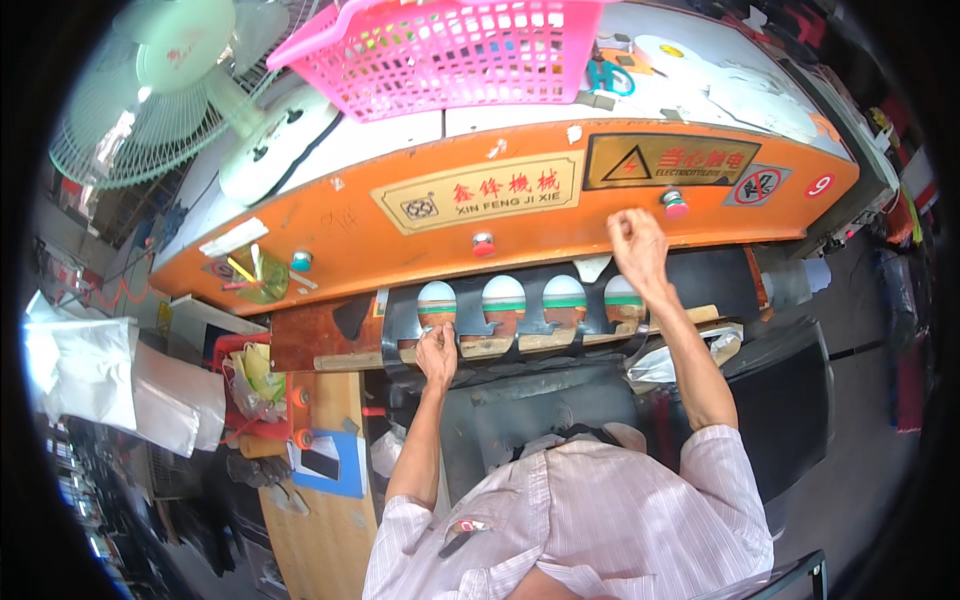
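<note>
Four dome-shaped moulds sit in a row in the slot under the orange machine front (330,240), each white on top, green band, brown base. Left hand (436,355) is at the leftmost mould (437,303), fingers curled just below its base, touching or nearly so; can't tell from this angle whether it pinches anything. Right hand (636,243) is up on the panel, loosely fisted, nothing visibly held, just beside the red button (675,205) near the yellow warning plate (670,160). Main risk as I read it: right hand trips the button while left fingers are in the mould slot, giving a pinch or burn. Second red button (483,243) sits mid-panel, close above the moulds. Pink basket (450,50) overhangs the top edge; vibration could tip it onto the hands.
</note>
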A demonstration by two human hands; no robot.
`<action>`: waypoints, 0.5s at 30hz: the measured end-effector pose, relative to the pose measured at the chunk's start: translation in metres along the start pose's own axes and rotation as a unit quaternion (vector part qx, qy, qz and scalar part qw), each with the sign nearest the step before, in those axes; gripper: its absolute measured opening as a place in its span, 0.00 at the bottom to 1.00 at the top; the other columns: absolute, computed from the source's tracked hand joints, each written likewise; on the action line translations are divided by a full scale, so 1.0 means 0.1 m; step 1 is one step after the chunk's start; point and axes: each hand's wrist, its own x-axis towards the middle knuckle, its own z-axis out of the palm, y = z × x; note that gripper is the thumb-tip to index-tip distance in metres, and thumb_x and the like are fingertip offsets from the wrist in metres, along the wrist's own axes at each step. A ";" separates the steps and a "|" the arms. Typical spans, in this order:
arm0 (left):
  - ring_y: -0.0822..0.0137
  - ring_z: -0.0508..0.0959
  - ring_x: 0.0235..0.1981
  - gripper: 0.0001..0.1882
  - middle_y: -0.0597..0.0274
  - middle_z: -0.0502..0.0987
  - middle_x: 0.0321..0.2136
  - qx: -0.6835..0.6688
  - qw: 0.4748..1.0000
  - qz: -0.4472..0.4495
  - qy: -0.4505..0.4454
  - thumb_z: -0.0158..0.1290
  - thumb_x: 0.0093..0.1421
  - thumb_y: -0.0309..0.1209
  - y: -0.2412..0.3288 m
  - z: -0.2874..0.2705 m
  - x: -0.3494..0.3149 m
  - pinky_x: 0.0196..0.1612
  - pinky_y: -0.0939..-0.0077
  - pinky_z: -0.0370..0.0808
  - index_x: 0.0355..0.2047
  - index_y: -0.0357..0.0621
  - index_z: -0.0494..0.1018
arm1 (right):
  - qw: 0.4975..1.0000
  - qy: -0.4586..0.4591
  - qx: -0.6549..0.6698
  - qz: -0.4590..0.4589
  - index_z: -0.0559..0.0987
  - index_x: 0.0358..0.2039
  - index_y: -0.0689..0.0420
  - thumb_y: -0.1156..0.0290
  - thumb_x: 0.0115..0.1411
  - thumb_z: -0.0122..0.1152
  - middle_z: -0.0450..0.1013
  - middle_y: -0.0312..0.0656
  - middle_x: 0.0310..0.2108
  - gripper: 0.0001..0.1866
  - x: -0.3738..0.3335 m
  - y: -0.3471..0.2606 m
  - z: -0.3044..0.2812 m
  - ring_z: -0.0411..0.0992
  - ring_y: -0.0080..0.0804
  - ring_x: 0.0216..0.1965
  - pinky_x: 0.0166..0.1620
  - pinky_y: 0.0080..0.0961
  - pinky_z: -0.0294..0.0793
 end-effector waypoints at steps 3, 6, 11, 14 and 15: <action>0.41 0.80 0.33 0.24 0.44 0.80 0.25 -0.012 1.000 -0.010 -0.008 0.52 0.70 0.49 0.12 0.00 0.24 0.40 0.47 0.74 0.32 0.39 0.82 | 1.000 0.015 0.017 0.012 0.79 0.29 0.59 0.67 0.64 0.63 0.75 0.45 0.28 0.09 -0.31 -0.03 0.07 0.74 0.43 0.33 0.37 0.42 0.72; 0.41 0.81 0.33 0.24 0.44 0.81 0.25 -0.011 1.000 -0.021 0.014 0.53 0.69 0.50 0.19 0.01 0.35 0.39 0.47 0.74 0.32 0.40 0.82 | 0.998 -0.034 0.045 0.007 0.81 0.31 0.59 0.69 0.61 0.65 0.75 0.43 0.28 0.07 -0.72 -0.03 0.14 0.74 0.43 0.32 0.37 0.40 0.72; 0.38 0.81 0.33 0.25 0.41 0.81 0.27 0.003 1.000 -0.025 0.009 0.52 0.69 0.51 0.24 -0.01 0.37 0.38 0.48 0.74 0.32 0.40 0.83 | 0.991 -0.131 -0.020 0.012 0.82 0.45 0.61 0.67 0.60 0.67 0.77 0.49 0.42 0.15 -1.20 -0.03 0.49 0.73 0.47 0.46 0.50 0.47 0.71; 0.38 0.82 0.31 0.25 0.40 0.81 0.26 -0.007 1.000 -0.006 0.027 0.53 0.69 0.52 0.26 -0.04 0.37 0.38 0.50 0.75 0.32 0.40 0.83 | 0.990 -0.109 0.018 -0.085 0.80 0.46 0.61 0.65 0.60 0.68 0.76 0.49 0.40 0.17 -1.33 -0.16 0.78 0.73 0.47 0.46 0.54 0.46 0.68; 0.38 0.82 0.32 0.25 0.41 0.81 0.26 -0.010 1.000 -0.013 0.024 0.53 0.69 0.51 0.27 -0.06 0.36 0.38 0.51 0.75 0.32 0.40 0.83 | 0.984 -0.161 -0.002 -0.070 0.80 0.45 0.63 0.64 0.61 0.68 0.77 0.50 0.42 0.18 -1.38 -0.21 0.84 0.73 0.47 0.48 0.57 0.45 0.66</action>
